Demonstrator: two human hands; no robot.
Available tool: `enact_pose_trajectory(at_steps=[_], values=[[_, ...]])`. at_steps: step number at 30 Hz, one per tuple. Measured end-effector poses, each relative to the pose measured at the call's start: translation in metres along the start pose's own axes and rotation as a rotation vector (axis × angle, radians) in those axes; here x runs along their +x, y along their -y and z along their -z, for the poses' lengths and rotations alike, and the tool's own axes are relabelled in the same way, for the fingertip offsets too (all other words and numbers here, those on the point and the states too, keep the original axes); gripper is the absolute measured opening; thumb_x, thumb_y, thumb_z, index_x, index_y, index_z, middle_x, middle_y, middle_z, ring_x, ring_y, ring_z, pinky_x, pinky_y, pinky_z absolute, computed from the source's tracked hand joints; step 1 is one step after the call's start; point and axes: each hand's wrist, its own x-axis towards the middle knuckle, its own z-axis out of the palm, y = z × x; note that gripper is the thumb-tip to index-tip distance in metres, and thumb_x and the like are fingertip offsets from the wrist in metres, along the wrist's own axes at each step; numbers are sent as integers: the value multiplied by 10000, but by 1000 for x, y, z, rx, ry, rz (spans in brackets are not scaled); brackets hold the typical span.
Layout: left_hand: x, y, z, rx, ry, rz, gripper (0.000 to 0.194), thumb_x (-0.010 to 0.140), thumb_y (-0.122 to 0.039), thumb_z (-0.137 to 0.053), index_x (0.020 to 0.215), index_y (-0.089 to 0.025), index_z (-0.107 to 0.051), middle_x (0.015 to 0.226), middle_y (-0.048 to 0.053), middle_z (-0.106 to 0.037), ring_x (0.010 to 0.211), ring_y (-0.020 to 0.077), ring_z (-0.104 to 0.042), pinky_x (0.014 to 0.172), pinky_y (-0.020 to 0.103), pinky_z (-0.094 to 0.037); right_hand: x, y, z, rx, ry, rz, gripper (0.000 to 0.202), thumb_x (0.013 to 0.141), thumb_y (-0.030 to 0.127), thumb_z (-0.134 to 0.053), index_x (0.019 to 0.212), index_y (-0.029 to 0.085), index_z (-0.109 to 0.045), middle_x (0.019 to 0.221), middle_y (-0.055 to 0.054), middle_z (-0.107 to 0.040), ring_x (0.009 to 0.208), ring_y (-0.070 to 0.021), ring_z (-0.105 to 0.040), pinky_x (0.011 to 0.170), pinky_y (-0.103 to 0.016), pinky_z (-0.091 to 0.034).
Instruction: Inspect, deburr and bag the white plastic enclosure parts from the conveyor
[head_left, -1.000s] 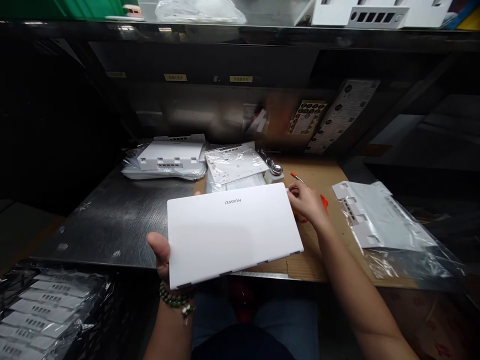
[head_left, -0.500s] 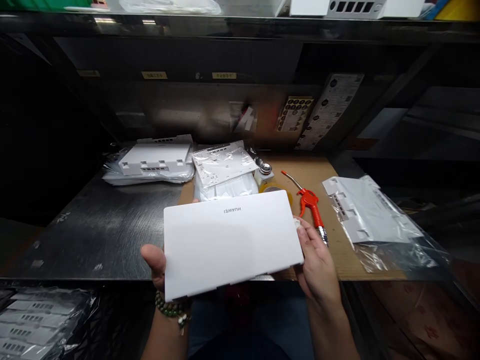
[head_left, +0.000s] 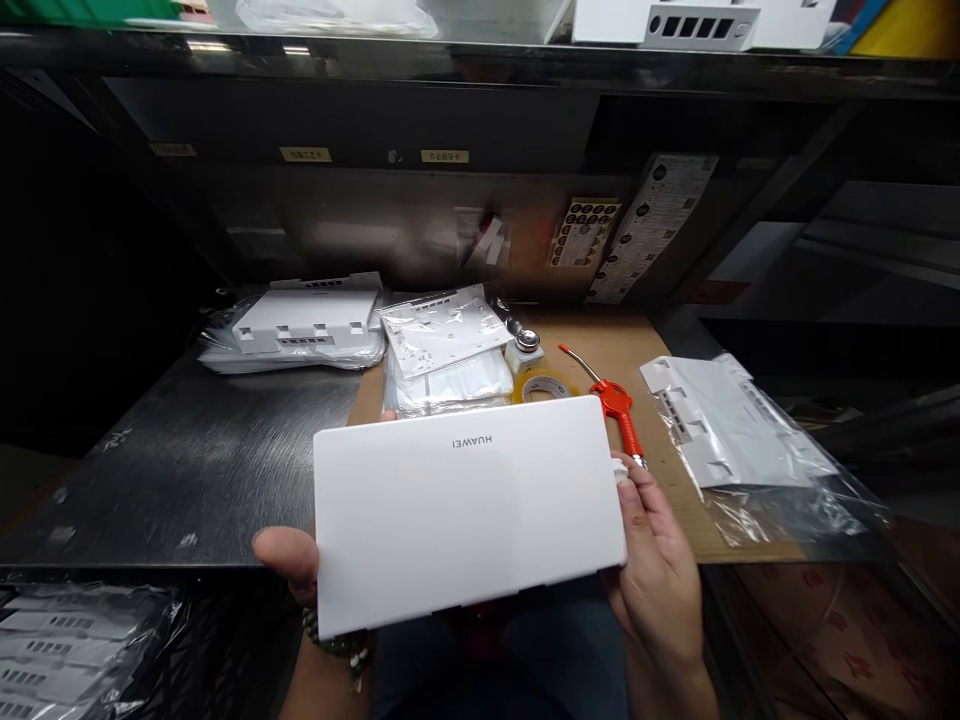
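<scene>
A white plastic cover (head_left: 469,520) with upside-down HUAWEI lettering is held up over the table's front edge. My left hand (head_left: 289,560) supports it from beneath at the left end, thumb out beside the edge, most fingers hidden behind. At the right end my right hand (head_left: 652,555) is closed, pinching a small white scrap (head_left: 619,470), perhaps cloth, against the cover's edge. Just beyond the cover lie a roll of yellow tape (head_left: 544,386) and a red air blow gun (head_left: 616,405).
White covers in plastic bags (head_left: 307,320) are stacked at the back left. A bagged white panel (head_left: 446,330) and a metal-topped bottle (head_left: 526,348) stand mid-table. Another white cover (head_left: 731,420) lies on a bag at right. A metal shelf (head_left: 480,65) crosses overhead.
The white cover has come nearer to me and lower, appearing larger. Both hands moved with it, and more of the yellow tape roll now shows.
</scene>
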Motion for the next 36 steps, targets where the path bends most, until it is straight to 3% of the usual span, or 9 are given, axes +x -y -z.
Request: enact_pose_trajectory(at_steps=[7, 11, 17, 19, 21, 23, 28, 31, 36], values=[[2, -8, -12, -179, 81, 59, 1003, 781, -911, -551, 1613, -386, -358, 1654, 54, -455, 1540, 410, -352, 1233, 546, -371, 0, 7, -6, 133, -50, -141, 410, 966, 511, -693, 1310, 292, -648, 1331, -58, -719, 1111, -222, -728, 904, -319, -607], [3, -17, -14, -93, -11, 91, 954, 766, -876, -628, 1562, -383, -450, 1605, 59, -523, 1504, 405, -419, 1186, 529, -440, 0, 5, -3, 130, -45, -136, 424, 959, 523, -699, 1304, 284, -643, 1296, -60, -731, 1033, -212, -741, 873, -320, -604], [11, -36, 15, 465, -344, 217, 757, 681, -583, -914, 1318, -237, -696, 1197, 112, -787, 1167, 395, -714, 943, 443, -637, 13, -7, 1, -27, -68, 96, 396, 983, 488, -669, 1300, 251, -645, 1260, -90, -735, 1061, -220, -733, 862, -329, -601], [13, -40, 21, 647, -370, 165, 587, 697, -492, -934, 1187, -217, -764, 1072, 82, -816, 1076, 339, -752, 890, 353, -651, 23, -9, 4, -114, -69, 210, 410, 975, 456, -685, 1323, 242, -647, 1290, -109, -725, 1148, -239, -710, 937, -367, -590], [13, -42, 24, 760, -286, 33, 405, 725, -434, -928, 1060, -239, -811, 1007, 37, -826, 1032, 275, -766, 881, 254, -634, 33, -5, 6, -172, -97, 271, 394, 969, 424, -700, 1314, 236, -666, 1280, -113, -731, 1151, -235, -708, 964, -380, -581], [11, -43, 24, 849, -149, -99, 280, 746, -357, -918, 1002, -283, -832, 997, -1, -828, 1016, 241, -769, 901, 220, -621, 42, 3, 9, -107, -108, 256, 327, 977, 424, -687, 1244, 234, -692, 1207, -99, -758, 977, -197, -744, 822, -330, -608], [13, -44, 15, 959, 149, -203, 231, 889, -261, -786, 1091, -365, -823, 1132, -14, -814, 1124, 273, -744, 1025, 361, -604, 47, 27, 7, 281, 90, -26, 319, 942, 487, -714, 1159, 267, -635, 1140, -48, -760, 608, -99, -669, 437, -193, -492], [18, -40, 10, 963, 233, -209, 269, 909, -240, -760, 1139, -368, -810, 1169, 7, -807, 1174, 297, -728, 1053, 405, -586, 45, 32, 1, 353, 188, -160, 391, 874, 523, -783, 1117, 269, -612, 1018, -21, -759, 619, -133, -689, 429, -214, -533], [23, -37, 1, 1004, 286, -247, 236, 925, -267, -745, 1145, -314, -817, 1108, 69, -819, 1138, 338, -742, 1053, 495, -582, 43, 27, -5, 406, 154, -168, 396, 821, 510, -847, 1037, 232, -665, 868, -9, -740, 652, -128, -691, 574, -242, -597]])
